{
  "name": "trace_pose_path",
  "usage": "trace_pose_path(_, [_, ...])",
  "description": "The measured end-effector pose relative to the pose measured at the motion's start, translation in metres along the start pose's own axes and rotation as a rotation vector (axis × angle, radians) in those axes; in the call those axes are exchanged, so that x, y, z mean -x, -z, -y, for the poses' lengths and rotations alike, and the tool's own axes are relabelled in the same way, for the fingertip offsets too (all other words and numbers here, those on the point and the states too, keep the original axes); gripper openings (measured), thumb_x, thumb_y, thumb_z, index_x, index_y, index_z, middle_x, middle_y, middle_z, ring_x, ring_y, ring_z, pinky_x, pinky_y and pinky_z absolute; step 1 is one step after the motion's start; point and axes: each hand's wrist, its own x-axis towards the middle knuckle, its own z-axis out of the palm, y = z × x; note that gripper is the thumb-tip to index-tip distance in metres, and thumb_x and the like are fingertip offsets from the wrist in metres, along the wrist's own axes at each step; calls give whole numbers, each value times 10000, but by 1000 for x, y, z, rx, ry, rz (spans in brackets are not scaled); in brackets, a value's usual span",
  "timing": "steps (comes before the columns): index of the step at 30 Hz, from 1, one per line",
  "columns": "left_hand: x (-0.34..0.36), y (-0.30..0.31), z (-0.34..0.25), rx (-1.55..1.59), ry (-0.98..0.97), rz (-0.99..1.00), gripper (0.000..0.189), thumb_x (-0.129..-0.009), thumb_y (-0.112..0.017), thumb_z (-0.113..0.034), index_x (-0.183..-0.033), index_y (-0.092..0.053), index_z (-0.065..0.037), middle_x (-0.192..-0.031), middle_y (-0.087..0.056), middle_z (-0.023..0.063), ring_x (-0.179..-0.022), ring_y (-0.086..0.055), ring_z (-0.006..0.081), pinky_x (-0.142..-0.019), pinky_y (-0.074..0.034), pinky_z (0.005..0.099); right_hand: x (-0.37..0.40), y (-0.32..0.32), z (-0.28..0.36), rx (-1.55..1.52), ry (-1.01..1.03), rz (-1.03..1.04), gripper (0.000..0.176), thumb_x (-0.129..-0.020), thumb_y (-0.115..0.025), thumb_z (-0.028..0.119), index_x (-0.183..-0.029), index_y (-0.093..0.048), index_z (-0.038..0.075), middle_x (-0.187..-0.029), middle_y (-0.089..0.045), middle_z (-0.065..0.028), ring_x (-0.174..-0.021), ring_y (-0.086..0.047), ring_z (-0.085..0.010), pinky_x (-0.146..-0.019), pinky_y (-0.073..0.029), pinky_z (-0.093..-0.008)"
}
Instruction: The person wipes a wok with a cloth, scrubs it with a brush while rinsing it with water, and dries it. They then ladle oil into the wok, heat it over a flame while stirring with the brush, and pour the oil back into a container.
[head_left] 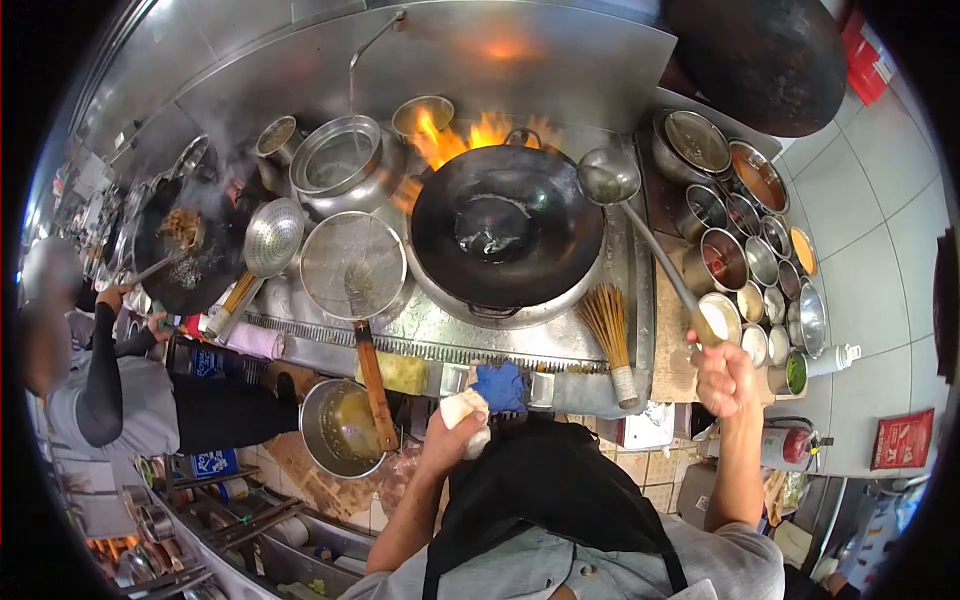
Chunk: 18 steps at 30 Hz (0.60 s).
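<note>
A black wok [440, 235] with clear liquid at its bottom sits on the burner, and flames [480, 130] rise behind it. My right hand [722, 378] is closed round the handle of a long ladle [608, 176], whose bowl hangs over the wok's right rim. Near my waist, my left hand [452, 440] grips a folded white cloth [464, 408]. A blue cloth [499, 387] lies on the stove's front edge, close to that hand. Between the wok and my right forearm, a bamboo brush [606, 320] rests with its bristles up the stove.
Left of the wok are a wire strainer [330, 265], a lidded pot [342, 160] and a perforated ladle [273, 237]. A pot of yellowish liquid [345, 428] stands below. Sauce and seasoning containers [723, 258] crowd the right. At far left, a person [120, 400] works at a smoking wok [190, 235].
</note>
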Motion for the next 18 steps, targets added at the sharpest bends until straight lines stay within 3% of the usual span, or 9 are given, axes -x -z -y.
trace_pose_path(5, [-7,-2,0,-55,-45,72,227,-857,-671,-154,-1027,-616,-14,-855,-613,-3,-740,-574,93,-652,-471,267,18,-3,-44,135,-48,-103,265,-842,-470,13,-1104,-497,-15,-577,-437,-4,-311,-327,-62,-248,-224,-222])
trace_pose_path(10, [-4,4,3,-31,-55,111,245,-866,-677,-170,-1041,-607,-15,-871,-614,-1,-747,-575,92,-651,-469,265,19,-13,-85,723,74,-326,282,-786,-513,-1,-1067,-508,-10,-570,-433,-17,-329,-318,-82,-295,-214,-246])
trace_pose_path(11, [-3,7,7,-27,-56,102,245,-866,-677,-170,-1041,-607,-15,-871,-614,-1,-747,-575,92,-651,-469,265,19,-29,-91,1019,81,-416,326,-761,-547,-4,-1083,-506,-30,-590,-466,-27,-377,-378,-117,-356,-300,-270])
trace_pose_path(12, [-1,9,12,-23,-45,65,253,-864,-679,-176,-1046,-607,-15,-881,-614,0,-753,-574,93,-655,-468,263,7,-5,-102,1431,265,-368,351,-775,-562,19,-1116,-499,-35,-615,-526,-76,-480,-505,-195,-477,-435,-351])
trace_pose_path(14, [4,13,15,-16,-36,21,262,-862,-680,-183,-1050,-606,-16,-891,-614,2,-759,-574,93,-658,-468,261,7,4,-123,1798,525,-438,352,-812,-578,65,-1145,-490,-9,-699,-592,-172,-633,-615,-330,-634,-499,-426])
trace_pose_path(15, [8,14,12,16,-32,15,271,-854,-684,-183,-1053,-607,-16,-894,-615,6,-767,-576,95,-668,-470,259,0,8,-133,1832,482,-549,361,-830,-594,87,-1169,-484,23,-819,-608,-271,-733,-634,-438,-678,-503,-466])
trace_pose_path(16, [13,17,10,44,-26,10,280,-847,-689,-183,-1056,-607,-15,-898,-617,10,-774,-578,97,-678,-473,257,-7,7,-140,1764,476,-544,347,-836,-595,94,-1159,-480,40,-820,-607,-280,-746,-599,-487,-652,-490,-484])
trace_pose_path(18, [20,26,10,86,-34,-22,287,-842,-686,-177,-1064,-603,-14,-896,-618,18,-773,-586,105,-679,-479,261,-30,17,-149,1788,625,-340,304,-837,-597,110,-1115,-486,55,-732,-588,-254,-707,-596,-474,-636,-478,-498])
